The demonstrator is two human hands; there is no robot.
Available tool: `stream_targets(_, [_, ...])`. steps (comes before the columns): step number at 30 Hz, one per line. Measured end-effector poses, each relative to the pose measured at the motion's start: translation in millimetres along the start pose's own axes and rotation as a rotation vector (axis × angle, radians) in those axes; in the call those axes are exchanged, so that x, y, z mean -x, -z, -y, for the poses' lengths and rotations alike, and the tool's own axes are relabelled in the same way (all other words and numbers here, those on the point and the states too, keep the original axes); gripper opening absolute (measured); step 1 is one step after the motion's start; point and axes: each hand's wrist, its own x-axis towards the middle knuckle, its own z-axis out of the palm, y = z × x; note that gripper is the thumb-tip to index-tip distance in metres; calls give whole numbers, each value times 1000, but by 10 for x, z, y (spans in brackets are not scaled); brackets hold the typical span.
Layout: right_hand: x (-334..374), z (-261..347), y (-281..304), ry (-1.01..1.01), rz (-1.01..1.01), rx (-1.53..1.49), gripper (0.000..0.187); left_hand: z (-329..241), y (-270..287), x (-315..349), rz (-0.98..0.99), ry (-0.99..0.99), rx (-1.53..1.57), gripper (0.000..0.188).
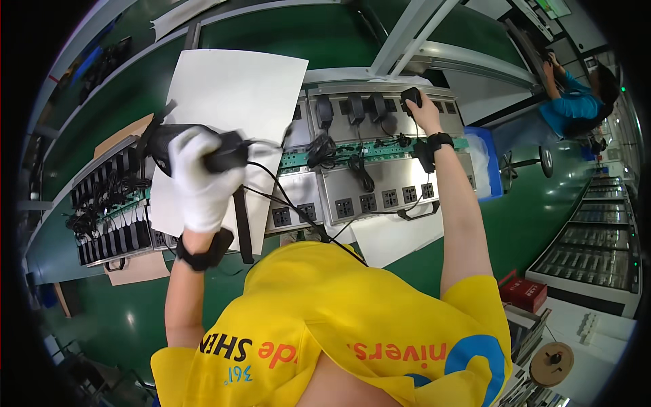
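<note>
My gloved left hand (199, 178) is closed around a bundle of black corded power adapters (203, 150), lifted above the white sheet (234, 88). My bare right hand (422, 112) grips a black plug-in adapter (411, 97) at the far row of the grey metal socket board (380, 183), ahead and right, on a green bench (285, 34).

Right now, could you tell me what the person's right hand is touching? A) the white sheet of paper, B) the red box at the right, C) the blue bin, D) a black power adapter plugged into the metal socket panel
D: the bare right hand grips a black power adapter at the top row of the metal socket panel, while the gloved left hand holds another black adapter over the white sheet.
</note>
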Motion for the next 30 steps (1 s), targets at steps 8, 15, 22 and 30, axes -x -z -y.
stream_targets(8, [-88,84,-274,-13,107,117,61,-23,497,396,-122,26,-4,63])
stream_targets(15, [-40,102,-339,-19,28,196,61,-334,395,341,24,40,-172,53])
stream_targets(22, [51,172,-311,-4,14,295,60,-426,402,350,110,-71,-188,43])
stream_targets(30, [82,215,-385,54,32,376,60,-425,411,389,172,-9,-245,39])
